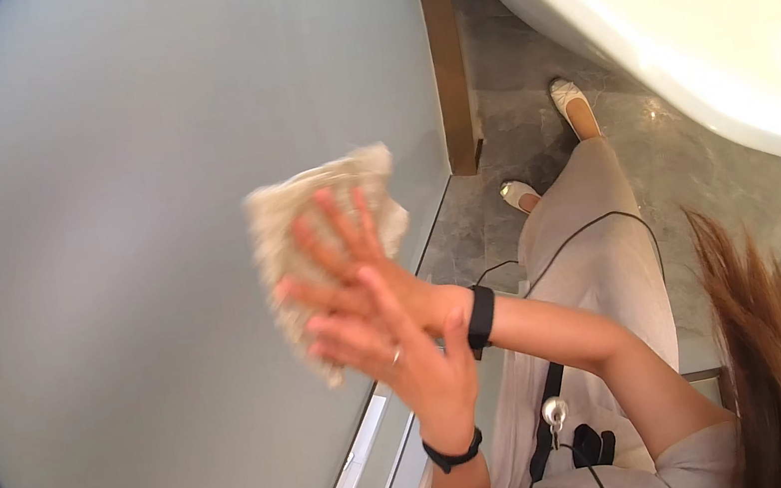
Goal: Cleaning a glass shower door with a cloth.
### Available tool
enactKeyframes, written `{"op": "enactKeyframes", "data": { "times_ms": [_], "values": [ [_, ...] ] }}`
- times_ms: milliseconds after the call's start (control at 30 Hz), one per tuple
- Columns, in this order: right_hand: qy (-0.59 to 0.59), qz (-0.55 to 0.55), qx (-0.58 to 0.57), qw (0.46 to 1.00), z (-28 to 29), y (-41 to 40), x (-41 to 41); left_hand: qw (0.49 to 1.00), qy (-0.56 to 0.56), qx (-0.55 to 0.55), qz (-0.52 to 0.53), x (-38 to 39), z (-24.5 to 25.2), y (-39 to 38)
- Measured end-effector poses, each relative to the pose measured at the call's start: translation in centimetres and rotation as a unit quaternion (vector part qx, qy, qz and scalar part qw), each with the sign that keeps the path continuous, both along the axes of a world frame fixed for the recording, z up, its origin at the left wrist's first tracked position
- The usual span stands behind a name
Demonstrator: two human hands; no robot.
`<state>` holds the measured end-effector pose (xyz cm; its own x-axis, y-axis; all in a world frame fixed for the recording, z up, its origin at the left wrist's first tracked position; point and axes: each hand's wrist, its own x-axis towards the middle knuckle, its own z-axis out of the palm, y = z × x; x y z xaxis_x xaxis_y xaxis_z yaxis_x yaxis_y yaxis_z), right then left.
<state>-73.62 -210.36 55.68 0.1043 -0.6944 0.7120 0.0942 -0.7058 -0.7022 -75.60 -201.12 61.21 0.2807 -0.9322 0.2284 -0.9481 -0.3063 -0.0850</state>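
A beige cloth [321, 186] lies spread against a large grey, frosted-looking panel [102, 287]. Flat on the cloth, fingers spread, my right hand [353, 249] holds it to the panel; a black band circles that wrist. My left hand [397, 364], wearing a ring, crosses just below and partly over my right hand. Its spread fingers overlap the cloth's lower part, and its thumb is by my right wrist. Whether the left fingertips press on the cloth is hard to tell. Both hands and the cloth are blurred.
A white bathtub [599, 16] with a curved rim stands at the upper right on grey tile flooring [515, 66]. A brown post [448, 69] borders the panel. Metal rails [359, 438] run along its lower edge. A thin black cable [602, 216] crosses my legs; long hair hangs at the right.
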Motion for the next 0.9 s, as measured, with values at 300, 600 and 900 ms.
{"op": "enactKeyframes", "data": {
  "times_ms": [300,600,900],
  "values": [
    [-0.093,-0.046,0.008,0.995,-8.2,-9.2,0.5,0.992,-0.062,0.094,-0.051,1.8,-8.0,-9.3],
    [-0.383,0.078,0.4,0.829,-24.0,-13.7,2.4,0.895,0.309,0.238,-0.216,5.7,-22.1,-22.5],
    [-0.026,-0.008,0.085,0.996,-6.6,-15.8,-0.7,0.939,0.28,-0.059,-0.189,3.1,-4.1,-10.2]
  ]
}}
